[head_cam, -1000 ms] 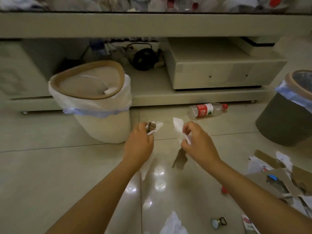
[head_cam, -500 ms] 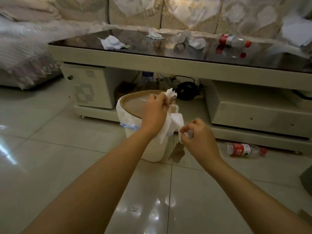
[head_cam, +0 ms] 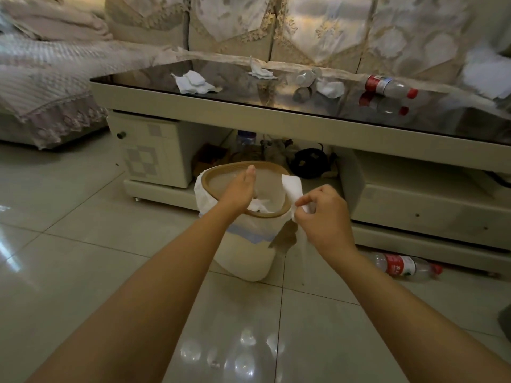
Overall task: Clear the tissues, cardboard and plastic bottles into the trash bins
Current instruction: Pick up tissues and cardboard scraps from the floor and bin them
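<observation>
A cream trash bin (head_cam: 246, 261) with a brown rim and white liner stands on the floor before the coffee table. My left hand (head_cam: 240, 189) hovers over its mouth with fingers straight and empty; crumpled tissue (head_cam: 260, 205) lies inside below it. My right hand (head_cam: 322, 214) pinches a white tissue (head_cam: 293, 189) just right of the rim. More tissues (head_cam: 193, 82) (head_cam: 261, 71) (head_cam: 330, 88) and a red-labelled plastic bottle (head_cam: 388, 85) lie on the table top. Another bottle (head_cam: 401, 268) lies on the floor to the right.
The low coffee table (head_cam: 276, 120) with a dark glass top spans the view, with a drawer unit (head_cam: 149, 150) and cluttered shelf beneath. A patterned sofa (head_cam: 304, 31) stands behind it. Glossy floor tiles (head_cam: 83, 272) surround the bin.
My left hand let its tissue drop into the bin and now is flat above the opening. My right hand moved up beside the rim with its tissue. The view tilted up.
</observation>
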The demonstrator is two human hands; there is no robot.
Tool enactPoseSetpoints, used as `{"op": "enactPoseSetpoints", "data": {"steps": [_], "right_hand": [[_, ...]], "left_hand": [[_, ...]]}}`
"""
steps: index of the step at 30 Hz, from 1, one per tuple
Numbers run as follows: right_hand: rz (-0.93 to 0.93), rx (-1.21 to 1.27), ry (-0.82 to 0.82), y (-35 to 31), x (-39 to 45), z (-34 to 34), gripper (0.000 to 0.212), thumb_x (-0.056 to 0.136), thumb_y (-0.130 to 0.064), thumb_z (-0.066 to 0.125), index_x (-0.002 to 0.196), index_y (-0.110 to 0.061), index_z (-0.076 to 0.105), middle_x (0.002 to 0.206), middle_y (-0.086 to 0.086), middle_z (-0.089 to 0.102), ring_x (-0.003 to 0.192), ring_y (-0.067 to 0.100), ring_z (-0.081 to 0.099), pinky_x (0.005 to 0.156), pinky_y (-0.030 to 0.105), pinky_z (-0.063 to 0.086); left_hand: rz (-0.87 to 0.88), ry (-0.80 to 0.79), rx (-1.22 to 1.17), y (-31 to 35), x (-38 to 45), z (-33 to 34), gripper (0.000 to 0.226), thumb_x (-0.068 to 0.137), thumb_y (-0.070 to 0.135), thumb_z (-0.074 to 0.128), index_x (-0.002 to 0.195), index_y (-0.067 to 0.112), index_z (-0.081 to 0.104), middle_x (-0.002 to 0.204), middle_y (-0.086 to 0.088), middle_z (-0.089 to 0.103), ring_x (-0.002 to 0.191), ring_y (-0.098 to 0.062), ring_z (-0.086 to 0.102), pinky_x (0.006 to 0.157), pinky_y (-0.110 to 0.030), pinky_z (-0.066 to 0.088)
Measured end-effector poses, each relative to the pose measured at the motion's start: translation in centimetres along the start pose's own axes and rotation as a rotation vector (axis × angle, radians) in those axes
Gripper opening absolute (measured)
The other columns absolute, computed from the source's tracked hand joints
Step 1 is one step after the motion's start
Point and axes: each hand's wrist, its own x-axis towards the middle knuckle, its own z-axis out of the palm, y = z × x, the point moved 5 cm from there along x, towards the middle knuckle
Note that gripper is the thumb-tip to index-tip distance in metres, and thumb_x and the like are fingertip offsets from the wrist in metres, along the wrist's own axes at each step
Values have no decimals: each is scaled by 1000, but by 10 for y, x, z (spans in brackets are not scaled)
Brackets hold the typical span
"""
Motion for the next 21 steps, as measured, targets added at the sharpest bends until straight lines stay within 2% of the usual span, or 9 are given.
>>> {"op": "enactPoseSetpoints", "data": {"steps": [4,8,11,15,19,21], "right_hand": [[1,25,30,-8,15,8,6,84,-9,63,88,-11,67,99,-2,50,77,3,45,59,7,34],[-60,61,50,-28,39,20,8,89,-12,60,95,-10,65,105,-2,47,77,4,45,68,14,43],[-93,77,-50,-41,56,36,21,90,-18,61,109,-10,62,113,0,48,80,4,50,73,16,45],[-18,-9,-371,-37,54,67,37,89,-36,60,121,-17,61,123,4,61,104,18,58,89,36,50],[-110,-120,-314,-29,32,70,32,87,-36,58,118,-28,62,118,-5,64,110,15,55,100,46,41],[-200,-185,-280,-27,17,68,31,87,-34,58,118,-26,62,118,-6,63,111,14,53,97,39,43]], "left_hand": [[93,108,-112,-15,-1,-4,51,100,50,24,123,18,56,124,-4,58,113,-20,54,102,-39,41],[189,203,-136,-26,-2,-20,41,101,43,30,105,18,62,106,2,65,103,-16,59,96,-39,47],[178,223,-142,-35,-2,-31,38,102,40,31,105,19,62,104,2,65,99,-13,59,89,-31,49],[199,233,-136,-46,-5,-36,21,100,30,42,103,20,60,93,8,62,89,-9,59,70,-18,46],[245,170,-39,-51,-10,-28,14,95,25,54,107,26,61,96,9,64,89,-4,60,68,-10,45],[312,133,19,-53,-20,-20,17,93,23,58,109,25,62,94,7,65,87,-4,61,72,-13,48]]}}
